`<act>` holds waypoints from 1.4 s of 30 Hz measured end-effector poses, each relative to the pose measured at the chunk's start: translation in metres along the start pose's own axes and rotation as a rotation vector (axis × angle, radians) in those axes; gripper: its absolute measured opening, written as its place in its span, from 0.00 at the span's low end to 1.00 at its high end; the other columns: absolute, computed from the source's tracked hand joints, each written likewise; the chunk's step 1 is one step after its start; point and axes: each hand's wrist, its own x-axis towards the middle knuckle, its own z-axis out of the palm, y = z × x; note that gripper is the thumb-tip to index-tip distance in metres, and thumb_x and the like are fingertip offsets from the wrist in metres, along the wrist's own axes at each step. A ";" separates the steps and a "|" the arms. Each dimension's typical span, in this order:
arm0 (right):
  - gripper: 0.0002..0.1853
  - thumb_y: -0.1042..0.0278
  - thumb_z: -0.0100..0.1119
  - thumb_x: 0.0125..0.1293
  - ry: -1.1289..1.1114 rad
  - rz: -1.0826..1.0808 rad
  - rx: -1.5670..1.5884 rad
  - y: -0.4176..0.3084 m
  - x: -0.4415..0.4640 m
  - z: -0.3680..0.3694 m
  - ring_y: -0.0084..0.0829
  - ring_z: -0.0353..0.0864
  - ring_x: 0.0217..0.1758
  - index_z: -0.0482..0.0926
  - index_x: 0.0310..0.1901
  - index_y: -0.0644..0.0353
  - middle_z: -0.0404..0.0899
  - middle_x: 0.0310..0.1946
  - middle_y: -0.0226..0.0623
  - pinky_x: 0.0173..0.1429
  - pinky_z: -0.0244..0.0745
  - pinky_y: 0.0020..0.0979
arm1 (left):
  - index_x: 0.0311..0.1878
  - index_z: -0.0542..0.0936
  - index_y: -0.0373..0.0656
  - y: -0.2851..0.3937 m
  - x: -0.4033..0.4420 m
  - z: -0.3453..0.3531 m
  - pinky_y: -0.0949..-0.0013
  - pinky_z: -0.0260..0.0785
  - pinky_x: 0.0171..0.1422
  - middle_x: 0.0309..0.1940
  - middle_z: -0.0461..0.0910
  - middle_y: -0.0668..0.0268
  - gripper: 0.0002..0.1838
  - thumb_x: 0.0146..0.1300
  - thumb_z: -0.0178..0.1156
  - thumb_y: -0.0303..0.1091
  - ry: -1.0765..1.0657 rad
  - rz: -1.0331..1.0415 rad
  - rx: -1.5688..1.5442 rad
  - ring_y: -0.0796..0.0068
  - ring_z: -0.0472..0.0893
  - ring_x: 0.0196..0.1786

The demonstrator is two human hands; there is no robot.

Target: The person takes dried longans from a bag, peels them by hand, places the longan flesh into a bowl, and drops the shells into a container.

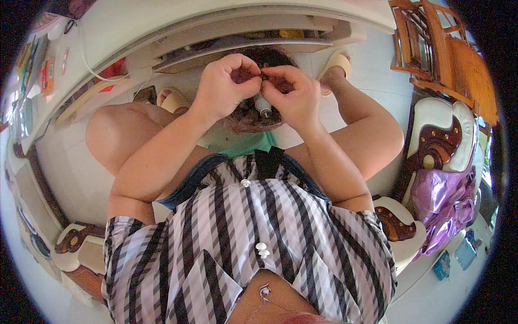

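My left hand (pixel 224 86) and my right hand (pixel 295 96) meet at the fingertips, both pinched together. A tiny dark piece (pixel 264 76) shows between the fingertips; it is too small to name. Below them, between my legs, stands a round brown container (pixel 251 128) with dark contents that I cannot make out. In it lies a white cylinder with a dark metal tip (pixel 263 106), under my right hand and apart from it. My hands and wrists hide much of the container.
A pale table (pixel 216 19) with an open drawer or shelf (pixel 243 46) spans the far side. Wooden furniture (pixel 448 59) stands at the right, with a cream armchair (pixel 437 121) and purple shiny fabric (pixel 442 202) below it. A white cable (pixel 89 62) hangs at the left.
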 end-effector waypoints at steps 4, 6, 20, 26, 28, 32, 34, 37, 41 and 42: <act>0.11 0.73 0.60 0.48 -0.133 0.293 0.369 0.003 0.002 -0.002 0.26 0.78 0.27 0.77 0.35 0.67 0.78 0.25 0.36 0.32 0.73 0.25 | 0.32 0.77 0.40 -0.003 0.000 -0.002 0.80 0.66 0.36 0.25 0.76 0.73 0.06 0.48 0.61 0.26 -0.035 -0.044 -0.022 0.85 0.72 0.29; 0.10 0.74 0.59 0.50 -0.212 0.383 0.535 0.007 0.005 -0.006 0.25 0.78 0.27 0.76 0.35 0.69 0.78 0.25 0.36 0.31 0.74 0.25 | 0.32 0.76 0.39 -0.006 0.001 -0.002 0.80 0.66 0.36 0.25 0.76 0.73 0.06 0.49 0.60 0.26 -0.063 -0.073 -0.087 0.85 0.72 0.29; 0.10 0.71 0.60 0.54 -0.247 0.556 0.863 0.017 0.009 -0.009 0.26 0.78 0.28 0.75 0.37 0.66 0.78 0.28 0.38 0.32 0.76 0.24 | 0.41 0.76 0.38 -0.007 0.003 -0.001 0.78 0.68 0.43 0.32 0.78 0.68 0.12 0.52 0.61 0.26 -0.121 -0.089 -0.457 0.81 0.75 0.34; 0.10 0.73 0.59 0.55 -0.201 0.468 0.753 0.010 0.008 -0.007 0.25 0.78 0.28 0.75 0.38 0.67 0.78 0.27 0.37 0.32 0.76 0.23 | 0.39 0.77 0.38 -0.008 0.003 -0.005 0.77 0.68 0.43 0.31 0.78 0.68 0.11 0.51 0.61 0.25 -0.074 -0.072 -0.371 0.81 0.76 0.34; 0.10 0.73 0.60 0.54 -0.158 0.407 0.643 0.008 0.006 -0.005 0.24 0.78 0.28 0.75 0.37 0.67 0.78 0.27 0.37 0.32 0.74 0.23 | 0.39 0.77 0.38 -0.009 0.004 -0.006 0.77 0.68 0.43 0.31 0.78 0.67 0.10 0.51 0.60 0.25 -0.074 -0.083 -0.345 0.81 0.76 0.34; 0.08 0.73 0.60 0.52 -0.051 0.272 0.402 0.006 0.002 -0.002 0.23 0.78 0.28 0.77 0.34 0.66 0.79 0.26 0.35 0.32 0.73 0.23 | 0.39 0.77 0.38 -0.005 0.006 -0.008 0.77 0.69 0.42 0.31 0.79 0.66 0.10 0.51 0.61 0.26 -0.100 -0.131 -0.323 0.80 0.76 0.34; 0.08 0.73 0.61 0.51 0.010 0.155 0.230 0.003 0.000 -0.001 0.22 0.78 0.28 0.78 0.33 0.65 0.79 0.26 0.34 0.32 0.73 0.23 | 0.38 0.77 0.38 -0.003 0.006 -0.007 0.77 0.69 0.42 0.30 0.79 0.66 0.10 0.51 0.61 0.26 -0.111 -0.136 -0.346 0.80 0.76 0.33; 0.07 0.73 0.62 0.50 0.071 -0.006 0.036 -0.001 -0.002 0.000 0.21 0.77 0.28 0.78 0.31 0.64 0.79 0.25 0.33 0.32 0.72 0.23 | 0.37 0.78 0.38 -0.004 0.006 -0.006 0.77 0.68 0.41 0.30 0.79 0.67 0.09 0.51 0.62 0.27 -0.108 -0.114 -0.348 0.81 0.76 0.33; 0.08 0.73 0.63 0.49 0.055 0.121 0.249 0.004 -0.003 0.004 0.22 0.77 0.27 0.78 0.31 0.65 0.79 0.25 0.33 0.32 0.72 0.23 | 0.36 0.78 0.37 -0.007 0.005 -0.007 0.78 0.68 0.41 0.30 0.78 0.67 0.08 0.51 0.61 0.26 -0.098 -0.140 -0.307 0.81 0.76 0.33; 0.08 0.73 0.63 0.49 0.043 0.189 0.351 0.004 -0.004 0.004 0.22 0.78 0.27 0.78 0.31 0.65 0.79 0.25 0.33 0.32 0.72 0.23 | 0.36 0.78 0.37 -0.008 0.005 -0.007 0.78 0.68 0.41 0.30 0.78 0.67 0.08 0.51 0.60 0.25 -0.104 -0.156 -0.319 0.81 0.75 0.33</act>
